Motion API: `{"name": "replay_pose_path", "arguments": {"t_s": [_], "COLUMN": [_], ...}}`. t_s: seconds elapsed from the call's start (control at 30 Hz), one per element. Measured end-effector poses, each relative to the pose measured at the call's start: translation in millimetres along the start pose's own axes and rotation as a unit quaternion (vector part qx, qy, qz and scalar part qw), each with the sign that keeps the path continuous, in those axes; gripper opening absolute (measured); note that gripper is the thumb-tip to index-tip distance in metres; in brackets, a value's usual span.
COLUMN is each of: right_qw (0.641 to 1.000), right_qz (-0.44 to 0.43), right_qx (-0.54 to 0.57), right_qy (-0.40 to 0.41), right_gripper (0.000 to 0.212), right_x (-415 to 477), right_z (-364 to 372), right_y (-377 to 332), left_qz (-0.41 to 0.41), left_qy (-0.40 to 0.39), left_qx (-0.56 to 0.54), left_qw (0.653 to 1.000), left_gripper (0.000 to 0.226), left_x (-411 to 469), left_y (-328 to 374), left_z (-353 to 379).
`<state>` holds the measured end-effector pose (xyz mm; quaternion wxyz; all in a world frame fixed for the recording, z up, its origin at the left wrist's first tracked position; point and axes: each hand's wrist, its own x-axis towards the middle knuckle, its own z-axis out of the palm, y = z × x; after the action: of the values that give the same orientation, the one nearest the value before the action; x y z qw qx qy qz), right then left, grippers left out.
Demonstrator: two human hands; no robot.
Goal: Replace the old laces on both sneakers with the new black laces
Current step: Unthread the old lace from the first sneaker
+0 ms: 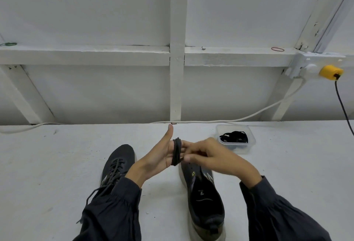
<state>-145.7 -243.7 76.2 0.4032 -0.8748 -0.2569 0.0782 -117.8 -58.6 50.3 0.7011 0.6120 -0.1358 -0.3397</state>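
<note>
Lace, soft, light, floppy, wound round straight fingers of left hand above unlaced sneaker. Right hand, blurred, apparently pinches coil. Best taken by end, kept taut. New laces in tub.

The bench is plain white with a few dark scuffs, and the framed wall behind its far edge is the same white. Both sneakers are dark grey. The left sneaker carries matching dark grey laces. The right sneaker has a small yellow square mark, a black insole with faint white print and a pale sole. The coiled lace is black. Near the far edge, the clear container holds black laces. The sleeves are plain black. At the far right are a yellow plug with a black cable and a white cable. On the wall ledge lie a red rubber band and a green rubber band.
</note>
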Motion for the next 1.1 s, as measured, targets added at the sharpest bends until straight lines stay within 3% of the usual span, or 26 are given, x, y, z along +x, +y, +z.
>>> {"name": "replay_pose_path", "arguments": {"t_s": [0.17,0.4,0.53,0.73,0.87,0.97,1.03,1.1], "right_qw": [0.994,0.969,0.923,0.836,0.824,0.796,0.787,0.8], "right_qz": [-0.039,-0.02,0.022,0.112,0.109,0.101,0.089,0.082], "right_qx": [0.008,0.214,0.362,0.532,0.554,0.597,0.611,0.594], "right_qy": [0.098,0.123,0.13,0.071,0.037,0.007,-0.008,-0.01], "right_gripper": [0.013,0.008,0.008,0.004,0.02,0.035,0.035,0.033], "right_x": [14.5,16.8,14.4,13.4,15.9,15.5,14.7,14.3], "right_z": [-17.4,-0.5,11.8,24.7,33.7,35.4,34.5,33.8], "right_y": [5.6,24.5,27.1,39.0,46.5,49.8,51.4,52.6], "left_qz": [-0.01,-0.011,-0.013,-0.005,-0.003,-0.001,-0.002,0.002], "left_qy": [-0.072,-0.067,-0.07,-0.079,-0.075,-0.077,-0.085,-0.093], "left_qx": [0.004,-0.065,-0.056,-0.019,-0.018,-0.007,0.009,0.02], "left_qw": [0.997,0.996,0.996,0.997,0.997,0.997,0.996,0.995], "left_gripper": [0.099,0.084,0.077,0.066,0.065,0.065,0.064,0.063], "left_x": [-1.7,-8.6,-13.6,-16.7,-17.7,-18.8,-19.7,-20.5], "left_y": [2.7,10.8,10.8,10.7,11.8,13.4,14.2,15.1], "left_z": [16.6,16.2,17.3,22.1,24.1,26.6,27.3,27.4]}}
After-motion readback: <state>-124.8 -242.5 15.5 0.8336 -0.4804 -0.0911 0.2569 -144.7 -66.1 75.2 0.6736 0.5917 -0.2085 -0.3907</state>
